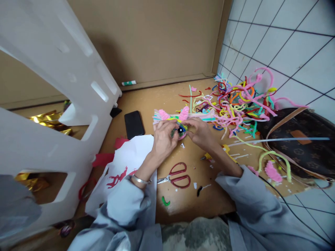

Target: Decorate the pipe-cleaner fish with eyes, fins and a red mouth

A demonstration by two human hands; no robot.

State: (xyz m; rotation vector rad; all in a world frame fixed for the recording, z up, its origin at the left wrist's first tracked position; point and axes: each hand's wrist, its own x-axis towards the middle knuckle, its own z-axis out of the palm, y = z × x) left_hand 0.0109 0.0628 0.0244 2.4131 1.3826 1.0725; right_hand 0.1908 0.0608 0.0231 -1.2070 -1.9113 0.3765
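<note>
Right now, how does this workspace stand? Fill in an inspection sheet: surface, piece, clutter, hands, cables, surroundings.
Surface: brown table, strewn with scraps.
Piece: craft piece, partly hidden.
Clutter: pipe cleaners heaped back right; scissors, paper, phone, glue gun.
Hands: left hand grips the craft piece; right hand touches it, grip unclear.
Cables: black cord at lower right, running out of frame.
Surroundings: bag and tiled wall right, white frame left, brown panel behind.
</note>
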